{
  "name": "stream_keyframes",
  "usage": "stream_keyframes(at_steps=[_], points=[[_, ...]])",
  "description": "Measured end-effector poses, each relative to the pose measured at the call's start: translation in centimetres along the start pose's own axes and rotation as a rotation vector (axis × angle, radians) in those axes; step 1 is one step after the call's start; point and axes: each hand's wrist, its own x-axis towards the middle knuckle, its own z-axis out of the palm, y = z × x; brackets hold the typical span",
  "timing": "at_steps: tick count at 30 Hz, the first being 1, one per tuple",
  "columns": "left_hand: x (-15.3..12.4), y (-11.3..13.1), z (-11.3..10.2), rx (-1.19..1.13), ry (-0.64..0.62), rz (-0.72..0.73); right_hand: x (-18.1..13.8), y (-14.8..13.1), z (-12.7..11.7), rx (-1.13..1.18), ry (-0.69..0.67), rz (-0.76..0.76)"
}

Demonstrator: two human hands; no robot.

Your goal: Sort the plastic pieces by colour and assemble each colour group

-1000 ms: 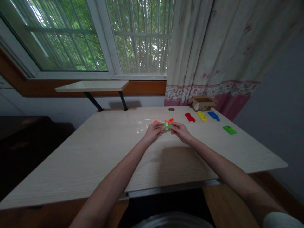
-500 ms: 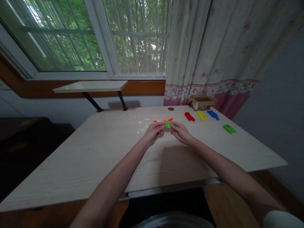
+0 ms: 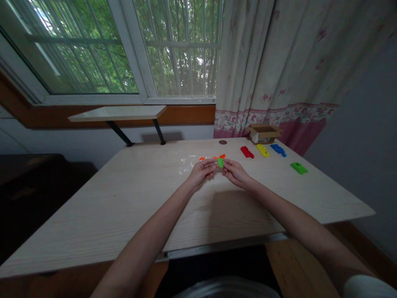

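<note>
A small bright green plastic piece [image 3: 220,162] is pinched between my two hands above the table. My left hand [image 3: 201,171] grips it from the left with thumb and fingers. From the right, my right hand [image 3: 237,173] closes on its other side. The exact kind of the piece is too small to make out. Just beyond my fingertips lie several orange pieces, one orange piece [image 3: 202,158] to the left and another orange piece [image 3: 222,156] behind the green one; my hands partly hide them.
To the right lie a red piece [image 3: 247,152], a yellow piece [image 3: 263,150], a blue piece [image 3: 278,150] and a larger green piece [image 3: 299,168]. An open cardboard box [image 3: 264,138] stands at the back right. A raised white shelf [image 3: 119,112] on black legs is at the back left.
Almost nothing differs. The green piece has shifted or turned very slightly between my fingers, and both hands keep their hold.
</note>
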Motion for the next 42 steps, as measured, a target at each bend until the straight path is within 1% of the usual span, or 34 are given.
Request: stream_keyframes(at_steps=[8,12,18,22,29,35,42], points=[[-0.2,0.3,0.1,0.04,0.035,0.017,-0.1,-0.2,0.3,0.0,0.015,-0.012],[-0.2,0.4,0.2,0.055,0.077,0.025,-0.2,-0.4,0.5,-0.005,0.025,-0.013],[0.2,0.1,0.0,0.018,0.142,0.029,-0.3,-0.5,0.8,-0.027,0.04,-0.04],[0.4,-0.1,-0.2,-0.007,0.148,0.016,-0.5,-0.7,1.0,-0.03,0.041,-0.026],[0.9,-1.0,-1.0,0.012,0.137,-0.02,-0.6,-0.6,1.4,-0.189,0.097,-0.096],[0.9,-1.1,-1.1,0.01,0.125,-0.033,-0.5,-0.5,1.1,-0.319,0.133,-0.17],[0.9,-1.2,-1.1,0.011,0.13,-0.037,-0.6,-0.7,1.1,-0.388,0.167,-0.209]])
